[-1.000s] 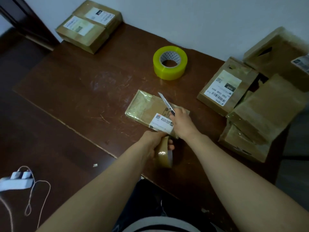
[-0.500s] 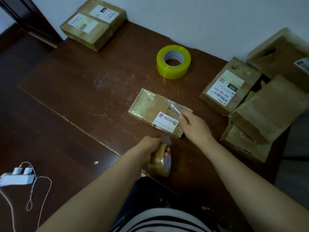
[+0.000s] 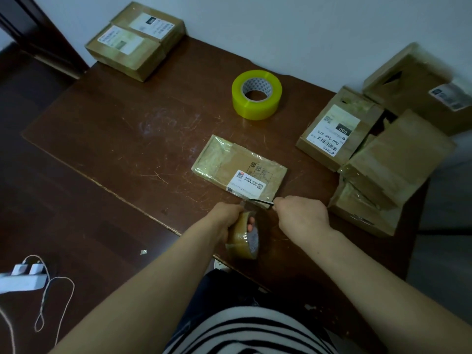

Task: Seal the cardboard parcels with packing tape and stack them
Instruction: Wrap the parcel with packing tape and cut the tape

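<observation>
Leftmost, at the far corner of the table [image 3: 107, 129], sealed parcels [image 3: 135, 39] are gathered. Nearer, a brown roll [image 3: 244, 237] is gripped by the left hand [image 3: 224, 218], its fingers wrapped round it above the near table edge. Just beyond it the flat parcel [image 3: 238, 169] is laid mid-table, with a yellow roll [image 3: 256, 98] well behind. A blade [image 3: 258, 201] is set across the strip by the parcel's near edge and is held in the clenched right hand [image 3: 302, 215]. An unsealed pile [image 3: 383, 162] is heaped at the right. The parcel is judged light, stiff and, under its glossy film, slippery; it is best taken by its long edges or pressed flat from above. The strip is thin and sticky, so it should be kept taut.
</observation>
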`<action>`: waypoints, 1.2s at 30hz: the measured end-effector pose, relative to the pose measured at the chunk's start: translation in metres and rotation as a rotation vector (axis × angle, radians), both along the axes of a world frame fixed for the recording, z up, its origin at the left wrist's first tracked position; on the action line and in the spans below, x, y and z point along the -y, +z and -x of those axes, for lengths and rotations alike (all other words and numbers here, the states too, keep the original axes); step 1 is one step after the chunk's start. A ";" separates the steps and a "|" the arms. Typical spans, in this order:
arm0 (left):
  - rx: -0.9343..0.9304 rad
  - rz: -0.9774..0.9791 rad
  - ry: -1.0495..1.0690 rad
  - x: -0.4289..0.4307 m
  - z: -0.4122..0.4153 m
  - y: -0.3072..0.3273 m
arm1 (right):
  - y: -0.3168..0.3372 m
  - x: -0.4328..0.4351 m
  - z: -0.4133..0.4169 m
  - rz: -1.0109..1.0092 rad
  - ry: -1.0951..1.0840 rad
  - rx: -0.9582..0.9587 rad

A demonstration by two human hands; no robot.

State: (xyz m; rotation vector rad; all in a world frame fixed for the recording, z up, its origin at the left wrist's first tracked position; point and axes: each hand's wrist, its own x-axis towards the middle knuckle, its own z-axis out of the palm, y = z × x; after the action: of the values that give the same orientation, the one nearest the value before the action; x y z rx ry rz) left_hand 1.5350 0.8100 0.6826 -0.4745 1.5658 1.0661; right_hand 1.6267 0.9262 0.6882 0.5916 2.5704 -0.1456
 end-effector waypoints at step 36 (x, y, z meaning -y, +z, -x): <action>-0.008 0.065 -0.058 0.016 -0.005 -0.007 | -0.080 -0.006 0.034 0.164 0.197 -0.247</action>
State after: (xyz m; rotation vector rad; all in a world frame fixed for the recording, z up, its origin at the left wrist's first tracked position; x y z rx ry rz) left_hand 1.5403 0.7944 0.6760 -0.4663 1.6153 0.9762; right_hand 1.5925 0.9318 0.6080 0.2713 2.8010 -0.3787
